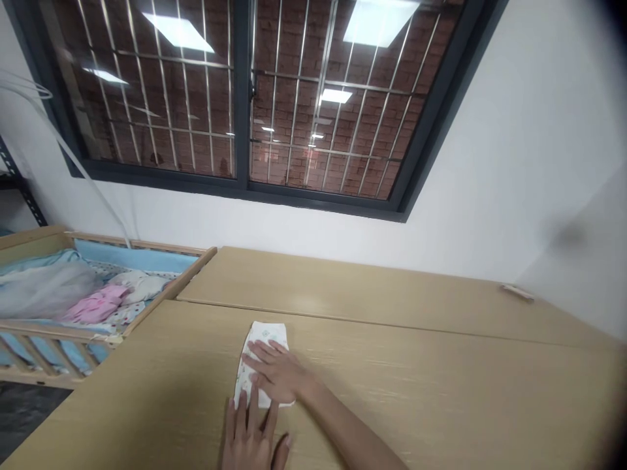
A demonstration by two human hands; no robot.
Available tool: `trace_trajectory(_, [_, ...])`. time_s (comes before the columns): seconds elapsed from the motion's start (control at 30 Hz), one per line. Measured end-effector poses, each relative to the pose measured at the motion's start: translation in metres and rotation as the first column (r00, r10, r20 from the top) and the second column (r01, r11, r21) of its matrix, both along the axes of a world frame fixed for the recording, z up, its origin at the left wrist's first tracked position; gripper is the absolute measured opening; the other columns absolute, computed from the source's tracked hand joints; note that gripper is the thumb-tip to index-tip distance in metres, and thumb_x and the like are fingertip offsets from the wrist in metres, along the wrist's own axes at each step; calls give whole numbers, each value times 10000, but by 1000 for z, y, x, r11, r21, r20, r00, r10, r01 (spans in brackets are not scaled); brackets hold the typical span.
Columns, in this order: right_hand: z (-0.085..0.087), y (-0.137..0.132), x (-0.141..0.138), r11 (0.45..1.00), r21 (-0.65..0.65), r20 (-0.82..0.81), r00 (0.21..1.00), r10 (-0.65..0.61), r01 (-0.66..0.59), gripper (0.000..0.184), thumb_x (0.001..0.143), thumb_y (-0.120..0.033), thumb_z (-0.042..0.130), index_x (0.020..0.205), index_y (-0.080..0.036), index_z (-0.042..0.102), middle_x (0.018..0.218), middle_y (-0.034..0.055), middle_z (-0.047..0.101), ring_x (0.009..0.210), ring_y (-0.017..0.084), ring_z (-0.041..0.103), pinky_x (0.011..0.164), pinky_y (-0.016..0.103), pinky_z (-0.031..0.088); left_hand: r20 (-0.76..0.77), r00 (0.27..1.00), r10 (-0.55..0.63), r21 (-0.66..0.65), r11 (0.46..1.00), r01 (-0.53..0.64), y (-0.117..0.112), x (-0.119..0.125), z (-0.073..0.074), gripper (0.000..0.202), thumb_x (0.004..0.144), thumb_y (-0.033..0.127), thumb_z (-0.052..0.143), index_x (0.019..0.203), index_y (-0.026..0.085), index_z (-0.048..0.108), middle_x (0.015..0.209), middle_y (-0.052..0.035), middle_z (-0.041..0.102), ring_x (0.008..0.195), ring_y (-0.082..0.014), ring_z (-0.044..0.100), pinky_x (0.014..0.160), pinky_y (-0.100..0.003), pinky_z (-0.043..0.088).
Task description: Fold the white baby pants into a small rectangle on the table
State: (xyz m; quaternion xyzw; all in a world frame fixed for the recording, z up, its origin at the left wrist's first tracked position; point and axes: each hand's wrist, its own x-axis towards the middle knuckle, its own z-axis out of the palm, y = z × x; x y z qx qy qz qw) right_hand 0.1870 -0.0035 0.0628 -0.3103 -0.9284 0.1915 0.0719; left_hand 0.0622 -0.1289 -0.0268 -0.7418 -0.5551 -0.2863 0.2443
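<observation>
A small folded white cloth (269,331) with a faint printed pattern lies flat on the wooden table (416,385). My right hand (277,372) rests palm down across its middle, fingers stretched out toward the left. At the cloth's near edge is my left hand (252,434), fingers spread and pointing away from me, with the fingertips on or just by the fabric. Neither hand grips anything. Part of the cloth is hidden beneath the hands, so I cannot tell what kind of item it is.
To the left stands a wooden crib (161,294) with blue lining, holding a pink cloth (100,303) and other bedding. A small pale object (518,292) lies at the table's far right. Behind are a white wall and a barred window (242,189).
</observation>
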Motion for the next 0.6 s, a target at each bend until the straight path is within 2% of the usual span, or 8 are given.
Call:
trace_trajectory(0.13, [0,35,4,997,62,5,999,-43,42,528,1068,-462,330,1576,-316,329,1661,20,233,1547,198,183,1259,454,166,1,1000,1,26,1000,-1,0,-3,2,583,797,418,670,1362,285,620,1379,-171,598,1277,-428,520,1036,-626,403])
trace_trajectory(0.27, [-2,52,4,991,123,-10,998,-60,61,530,1079,-432,291,1586,-281,314,1664,37,225,1546,203,185,1263,458,154,-37,999,-25,-32,999,24,-2,-8,6,638,833,484,654,1435,298,549,1433,-159,564,1297,-411,517,1056,-596,397])
trace_trajectory(0.37, [-4,52,2,983,171,-14,998,-60,62,533,1080,-404,278,1592,-258,300,1666,45,233,1547,194,181,1266,446,153,-26,998,-53,-76,996,50,-4,-12,13,609,849,466,651,1425,290,558,1442,-151,562,1305,-398,522,1092,-593,376])
trace_trajectory(0.5, [-2,44,3,957,265,-76,992,-102,119,536,1067,-356,311,1586,-222,304,1666,72,245,1548,212,171,1258,467,172,34,993,-114,-209,971,119,-1,-24,28,416,937,314,551,1344,262,617,1390,-106,617,1258,-317,584,1129,-556,384])
trace_trajectory(0.6, [3,28,11,930,273,-171,963,-207,248,482,1046,-307,355,1502,-176,443,1579,143,404,1469,267,344,1200,494,288,147,973,-176,-318,923,215,10,-45,39,379,965,164,424,1259,218,659,1298,-86,679,1170,-246,644,1104,-501,449])
